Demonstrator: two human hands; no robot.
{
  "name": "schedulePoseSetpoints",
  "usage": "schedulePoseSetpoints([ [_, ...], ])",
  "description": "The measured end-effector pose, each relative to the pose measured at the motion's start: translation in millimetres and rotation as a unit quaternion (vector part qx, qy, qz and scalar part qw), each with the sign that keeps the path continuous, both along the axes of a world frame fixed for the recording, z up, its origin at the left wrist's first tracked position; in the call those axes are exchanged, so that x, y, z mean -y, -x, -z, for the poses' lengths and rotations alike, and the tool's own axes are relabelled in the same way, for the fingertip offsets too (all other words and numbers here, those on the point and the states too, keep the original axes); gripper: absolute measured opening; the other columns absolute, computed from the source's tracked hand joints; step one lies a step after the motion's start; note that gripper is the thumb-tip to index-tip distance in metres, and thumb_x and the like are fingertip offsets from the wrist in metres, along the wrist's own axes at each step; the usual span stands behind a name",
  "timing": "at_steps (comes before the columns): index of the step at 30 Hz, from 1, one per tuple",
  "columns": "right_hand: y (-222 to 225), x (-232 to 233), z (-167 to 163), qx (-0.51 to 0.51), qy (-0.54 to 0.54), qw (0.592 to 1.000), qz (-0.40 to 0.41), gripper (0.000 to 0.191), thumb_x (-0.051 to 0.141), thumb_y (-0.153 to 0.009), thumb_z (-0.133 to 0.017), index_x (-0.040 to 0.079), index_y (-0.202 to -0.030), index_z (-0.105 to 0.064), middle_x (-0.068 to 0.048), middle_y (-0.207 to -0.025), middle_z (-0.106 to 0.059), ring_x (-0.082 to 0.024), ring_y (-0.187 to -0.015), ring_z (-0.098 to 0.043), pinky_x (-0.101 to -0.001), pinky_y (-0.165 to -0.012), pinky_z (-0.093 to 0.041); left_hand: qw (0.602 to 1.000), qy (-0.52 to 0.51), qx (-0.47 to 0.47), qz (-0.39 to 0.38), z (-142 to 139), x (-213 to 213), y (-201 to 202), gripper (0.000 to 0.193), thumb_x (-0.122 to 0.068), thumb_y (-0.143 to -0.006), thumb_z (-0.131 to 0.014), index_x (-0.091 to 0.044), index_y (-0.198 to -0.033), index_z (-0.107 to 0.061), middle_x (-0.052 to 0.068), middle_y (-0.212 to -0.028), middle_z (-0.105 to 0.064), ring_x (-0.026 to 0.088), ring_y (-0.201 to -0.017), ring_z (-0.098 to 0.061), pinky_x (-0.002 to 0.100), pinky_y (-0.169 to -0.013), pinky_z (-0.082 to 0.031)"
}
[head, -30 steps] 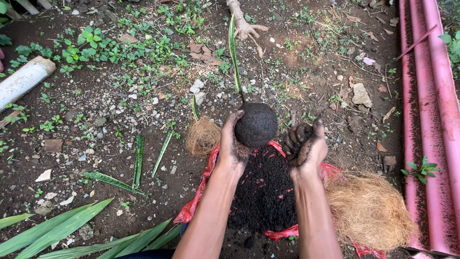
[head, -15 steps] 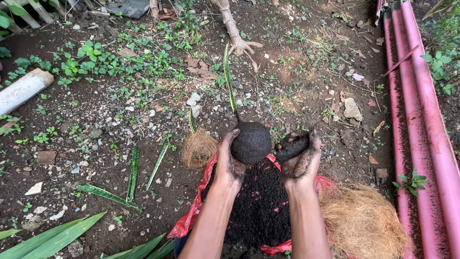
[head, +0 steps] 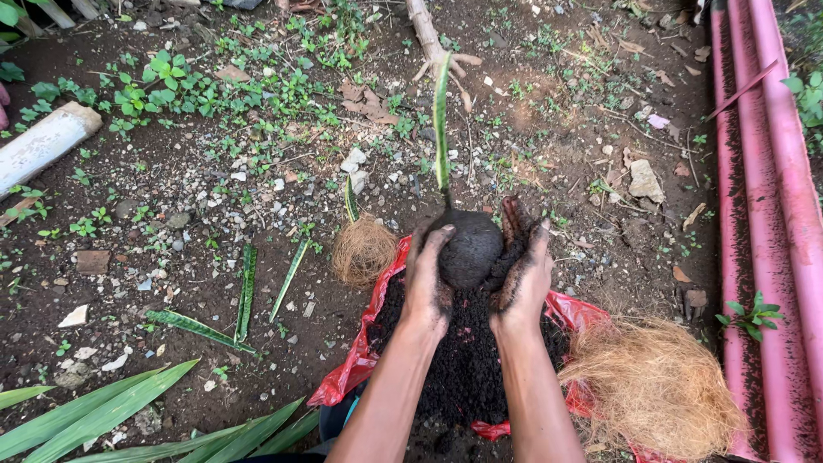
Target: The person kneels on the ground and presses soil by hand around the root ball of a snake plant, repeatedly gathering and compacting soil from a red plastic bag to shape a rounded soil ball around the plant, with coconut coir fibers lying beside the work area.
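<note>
Bare garden ground (head: 214,223), weeds and stones. We cup a dark soil ball (head: 467,249) between both hands above a heap of black soil on red plastic sheet (head: 360,364). Left hand (head: 429,287) and right hand (head: 523,279) grip closed around it. Green leaf (head: 441,120) stands upright from it. Coconut fibre (head: 656,386) lies just right.

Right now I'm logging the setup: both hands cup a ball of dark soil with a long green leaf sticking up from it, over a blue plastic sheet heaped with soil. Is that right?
Not quite: the plastic sheet is red, not blue, as the head view shows. The rest holds: the left hand and right hand cup the soil ball, with the long green leaf rising from it, above the loose soil heaped on the sheet.
</note>
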State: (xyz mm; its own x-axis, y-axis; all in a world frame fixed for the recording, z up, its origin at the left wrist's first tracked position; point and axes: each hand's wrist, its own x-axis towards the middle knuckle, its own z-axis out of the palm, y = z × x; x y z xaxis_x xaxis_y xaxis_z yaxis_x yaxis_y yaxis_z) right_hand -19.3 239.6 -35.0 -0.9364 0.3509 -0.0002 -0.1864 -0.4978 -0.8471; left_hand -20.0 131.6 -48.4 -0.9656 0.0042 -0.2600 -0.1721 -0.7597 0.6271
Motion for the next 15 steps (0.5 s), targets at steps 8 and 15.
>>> schedulePoseSetpoints([
  [8,-4.9,8.2,-2.7,-0.038,-0.166,0.985,-0.007,0.076,0.058,-0.102,-0.024,0.013,-0.164,-0.021,-0.017,-0.168,-0.027,-0.033,-0.150,-0.038,-0.0442,-0.120,-0.039,0.965,0.237,-0.112,-0.020,0.1,1.9,-7.7,0.053,-0.031,-0.089,-0.070,-0.008,-0.136,-0.058,0.013,-0.131,-0.066,0.022,-0.119,-0.063,0.035,-0.104,-0.049],
  [15,-9.6,0.6,-13.0,-0.050,-0.412,0.908,-0.053,0.087,0.075,-0.102,-0.017,0.017,-0.166,-0.009,-0.014,-0.178,-0.004,-0.031,-0.165,-0.007,-0.0465,-0.132,-0.008,0.964,0.238,-0.120,-0.014,6.4,6.6,-7.3,0.052,-0.030,-0.091,-0.069,-0.007,-0.136,-0.057,0.014,-0.129,-0.066,0.023,-0.118,-0.063,0.035,-0.103,-0.050],
])
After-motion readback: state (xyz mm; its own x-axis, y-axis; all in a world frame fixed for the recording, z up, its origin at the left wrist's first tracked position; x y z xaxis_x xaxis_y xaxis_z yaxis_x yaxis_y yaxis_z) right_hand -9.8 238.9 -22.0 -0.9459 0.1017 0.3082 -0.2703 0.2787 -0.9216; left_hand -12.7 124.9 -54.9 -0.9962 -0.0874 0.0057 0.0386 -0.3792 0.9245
